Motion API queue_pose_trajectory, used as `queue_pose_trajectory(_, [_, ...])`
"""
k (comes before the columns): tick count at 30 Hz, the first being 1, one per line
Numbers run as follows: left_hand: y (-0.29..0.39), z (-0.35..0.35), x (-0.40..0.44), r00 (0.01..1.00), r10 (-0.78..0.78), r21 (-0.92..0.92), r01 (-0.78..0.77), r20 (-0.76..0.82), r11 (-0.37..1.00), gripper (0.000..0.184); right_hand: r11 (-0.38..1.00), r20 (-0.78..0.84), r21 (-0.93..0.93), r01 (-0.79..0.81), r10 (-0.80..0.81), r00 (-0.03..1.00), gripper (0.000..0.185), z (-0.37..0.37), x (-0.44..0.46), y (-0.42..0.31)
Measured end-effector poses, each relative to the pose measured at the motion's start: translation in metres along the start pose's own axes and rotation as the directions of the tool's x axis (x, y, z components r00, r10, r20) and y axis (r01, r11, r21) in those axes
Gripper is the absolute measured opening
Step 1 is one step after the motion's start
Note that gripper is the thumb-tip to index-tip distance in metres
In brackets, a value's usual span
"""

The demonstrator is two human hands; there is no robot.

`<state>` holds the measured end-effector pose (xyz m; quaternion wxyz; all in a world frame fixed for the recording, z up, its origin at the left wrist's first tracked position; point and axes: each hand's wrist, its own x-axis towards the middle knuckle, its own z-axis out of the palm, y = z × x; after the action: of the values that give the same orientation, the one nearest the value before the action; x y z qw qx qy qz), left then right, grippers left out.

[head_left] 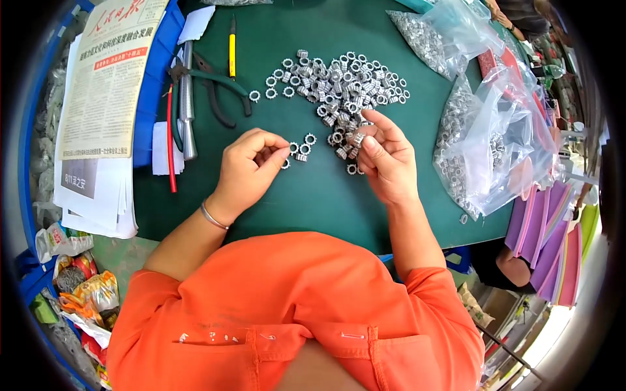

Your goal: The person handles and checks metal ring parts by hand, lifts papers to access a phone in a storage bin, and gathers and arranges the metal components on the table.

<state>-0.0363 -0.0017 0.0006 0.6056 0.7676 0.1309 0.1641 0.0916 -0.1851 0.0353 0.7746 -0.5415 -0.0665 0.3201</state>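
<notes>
My right hand [393, 163] is closed, with a small toothed metal ring [358, 139] pinched between thumb and fingers. Just beyond it spreads a heap of similar metal rings [352, 85], some upright and some lying flat. My left hand [251, 168] is closed too, thumb against the bent forefinger. Whatever may be between those fingertips is hidden. Right beside them lies a small group of loose rings [310, 139] on the green tabletop [287, 208].
Pliers [218, 81], a metal rod [188, 117], a red stick [171, 140] and a yellow-handled tool [232, 55] lie left. A newspaper [107, 85] rests over a blue bin [154, 72]. Clear bags of metal parts [456, 140] stand right. Another person's hand [505, 19] shows top right.
</notes>
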Motion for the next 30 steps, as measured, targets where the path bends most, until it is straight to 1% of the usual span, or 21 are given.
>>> queue_pose_trajectory(2, [-0.001, 0.000, 0.000, 1.000, -0.017, 0.002, 0.017, -0.002, 1.000, 0.005, 0.990, 0.159, 0.101, -0.095, 0.078, 0.984, 0.020, -0.009, -0.002, 0.005])
queue_pose_trajectory(4, [-0.001, 0.000, 0.001, 0.999, -0.035, -0.035, 0.035, 0.005, 0.999, 0.005, 0.985, 0.158, 0.118, -0.128, 0.108, 0.981, 0.019, -0.007, -0.006, 0.003])
queue_pose_trajectory(6, [-0.002, -0.001, 0.001, 0.999, -0.036, -0.028, 0.036, 0.004, 0.999, 0.005, 0.971, 0.155, 0.172, -0.166, 0.139, 0.978, 0.019, -0.005, -0.008, 0.003])
queue_pose_trajectory(10, [-0.002, 0.000, 0.001, 1.000, -0.030, -0.035, 0.030, 0.007, 0.999, 0.005, 0.970, 0.161, 0.192, -0.151, 0.121, 0.980, 0.018, -0.007, -0.010, 0.007])
queue_pose_trajectory(12, [-0.002, 0.000, 0.002, 1.000, -0.024, -0.027, 0.023, -0.003, 0.999, 0.005, 0.900, 0.231, 0.312, -0.304, 0.239, 0.943, 0.019, -0.010, -0.008, 0.006])
queue_pose_trajectory(15, [-0.002, 0.000, 0.001, 0.999, -0.032, -0.045, 0.032, -0.002, 0.999, 0.006, 0.974, 0.198, 0.148, -0.173, 0.142, 0.970, 0.027, -0.005, 0.000, -0.003])
queue_pose_trajectory(16, [-0.003, 0.000, 0.001, 0.999, -0.035, -0.040, 0.034, -0.007, 0.999, 0.006, 0.989, 0.187, 0.049, -0.142, 0.131, 0.974, 0.019, -0.013, 0.007, -0.005])
queue_pose_trajectory(17, [-0.003, 0.000, 0.001, 0.999, -0.037, -0.043, 0.037, -0.005, 0.998, 0.006, 0.964, 0.100, -0.267, -0.010, 0.038, 0.994, 0.016, -0.007, 0.013, -0.005])
queue_pose_trajectory(18, [-0.003, 0.000, 0.001, 0.999, -0.039, -0.047, 0.039, -0.002, 0.998, 0.006, 0.821, 0.046, -0.563, 0.094, -0.082, 0.996, 0.013, 0.002, 0.020, -0.004])
queue_pose_trajectory(19, [-0.003, 0.001, 0.001, 0.999, -0.038, -0.046, 0.038, -0.003, 0.998, 0.006, 0.557, 0.200, -0.745, 0.366, -0.337, 0.920, 0.013, 0.006, 0.031, 0.003])
queue_pose_trajectory(20, [-0.003, 0.001, 0.001, 0.999, -0.043, -0.052, 0.042, -0.006, 0.998, 0.006, 0.344, 0.298, -0.833, 0.434, -0.383, 0.874, 0.016, 0.015, 0.037, 0.001])
queue_pose_trajectory(22, [-0.002, 0.000, 0.001, 0.999, -0.043, -0.053, 0.042, -0.016, 0.998, 0.006, -0.006, 0.416, -0.893, 0.451, -0.394, 0.819, 0.019, 0.019, 0.047, 0.008])
queue_pose_trajectory(24, [-0.002, -0.001, 0.001, 0.999, -0.051, -0.040, 0.050, -0.010, 0.998, 0.006, -0.014, 0.422, -0.891, 0.454, -0.392, 0.817, 0.021, 0.020, 0.050, 0.010])
queue_pose_trajectory(26, [-0.002, -0.003, 0.001, 0.999, -0.051, -0.031, 0.051, -0.005, 0.998, 0.006, 0.159, 0.457, -0.803, 0.574, -0.455, 0.765, 0.021, 0.015, 0.052, 0.009])
queue_pose_trajectory(27, [-0.002, -0.003, 0.002, 0.999, -0.049, -0.033, 0.049, -0.007, 0.998, 0.006, 0.273, 0.414, -0.777, 0.568, -0.459, 0.786, 0.021, 0.017, 0.047, 0.006])
queue_pose_trajectory(28, [-0.002, -0.002, 0.002, 0.999, -0.047, -0.037, 0.046, -0.006, 0.998, 0.006, 0.270, 0.413, -0.781, 0.564, -0.455, 0.789, 0.021, 0.017, 0.043, 0.005])
queue_pose_trajectory(30, [-0.001, -0.001, 0.002, 0.999, -0.048, -0.048, 0.048, -0.001, 0.998, 0.006, 0.515, 0.247, -0.750, 0.414, -0.362, 0.899, 0.018, 0.015, 0.034, 0.003])
